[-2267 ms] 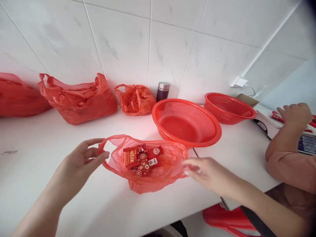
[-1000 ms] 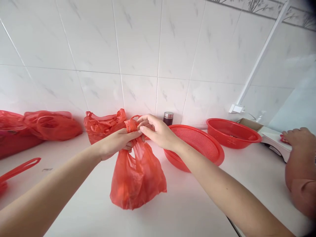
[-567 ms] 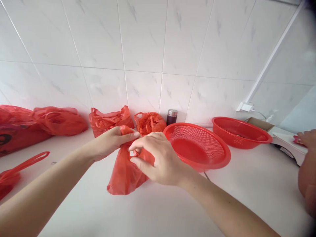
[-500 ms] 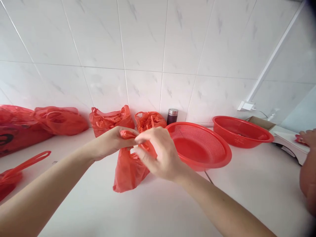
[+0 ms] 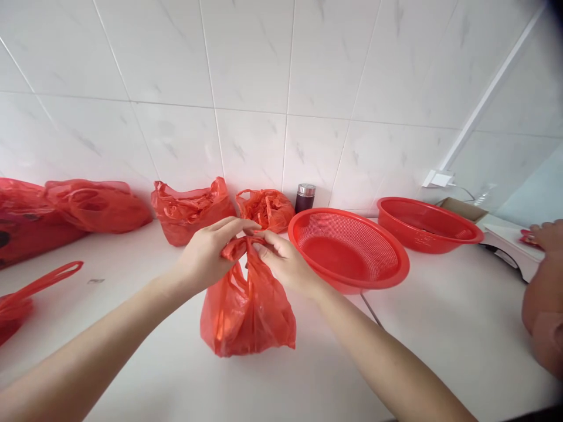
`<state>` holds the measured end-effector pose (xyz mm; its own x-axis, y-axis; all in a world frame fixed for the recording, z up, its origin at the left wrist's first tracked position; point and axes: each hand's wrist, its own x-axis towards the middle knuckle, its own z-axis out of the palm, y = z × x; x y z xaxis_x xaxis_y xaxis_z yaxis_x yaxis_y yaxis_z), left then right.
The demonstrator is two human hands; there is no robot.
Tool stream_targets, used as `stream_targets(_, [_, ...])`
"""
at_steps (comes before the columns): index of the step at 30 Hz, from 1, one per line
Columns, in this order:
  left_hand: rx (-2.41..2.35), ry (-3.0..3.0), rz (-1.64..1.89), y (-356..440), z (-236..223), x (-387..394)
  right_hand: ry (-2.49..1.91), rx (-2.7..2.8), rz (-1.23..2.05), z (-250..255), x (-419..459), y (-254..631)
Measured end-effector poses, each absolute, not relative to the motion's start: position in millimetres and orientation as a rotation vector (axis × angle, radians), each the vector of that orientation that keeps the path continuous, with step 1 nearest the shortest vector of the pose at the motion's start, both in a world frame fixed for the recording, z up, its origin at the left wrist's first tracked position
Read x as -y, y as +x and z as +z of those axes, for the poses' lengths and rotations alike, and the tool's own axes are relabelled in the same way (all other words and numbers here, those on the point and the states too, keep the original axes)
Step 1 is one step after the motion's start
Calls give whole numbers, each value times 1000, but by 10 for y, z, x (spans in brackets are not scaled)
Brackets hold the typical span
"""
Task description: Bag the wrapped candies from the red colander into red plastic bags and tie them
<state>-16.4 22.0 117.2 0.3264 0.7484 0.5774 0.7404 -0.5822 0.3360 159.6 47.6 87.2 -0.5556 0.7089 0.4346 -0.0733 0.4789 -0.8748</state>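
Note:
A thin red plastic bag (image 5: 248,316) hangs between my hands, its bottom at or just above the white table. My left hand (image 5: 214,249) is closed round a bunched handle at the bag's top. My right hand (image 5: 281,258) pinches the gathered top from the other side, its fingertips meeting those of the left. Through the film a paler orange patch shows low on the left, but I cannot make out what is inside.
A red perforated basket (image 5: 387,280) stands right of the bag, a red basin (image 5: 433,241) beyond it. Several red bags, one a crumpled bag (image 5: 191,217), and a dark flask (image 5: 305,198) line the wall. A co-worker's hand (image 5: 549,234) is over a white scale (image 5: 512,243) at right.
My right hand has moved from over the bag's front to its top right, uncovering more of the bag. The view has shifted slightly, and the bag now looks wider.

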Motion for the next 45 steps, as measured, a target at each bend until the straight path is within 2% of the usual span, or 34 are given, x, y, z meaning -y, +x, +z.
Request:
stream_targets(3, [-1222,2416,835,-354,1079,-223,-678,2087,803,793,-342,1643])
stream_targets(6, [-1298,2100,719,-746,904,-223,-808,2157,568,578,-233,1736])
stream_targets(12, [-1662,1798,655,-1414,575,-114,-1082,2078,906,145,-217,2043])
stream_targets(18, [-1506,1721,1084,-920,418,-309,-1184,1973,914,118,-362,1832])
stream_targets(20, [-1481,1819,1118,-737,337,-465,-1254,2011,887,79,-409,1665])
stream_targets(26, [-1571,1994,938,-488,68,-788,-1261,1982,889,-155,-535,1403])
stream_targets(38, [-1832,2008,572,-698,-121,-859,-1133,1924,1115,-443,-799,1885])
stream_targets(45, [-2149,1870,349,-575,-284,-1126,-1368,1891,888,-514,-1032,1717])
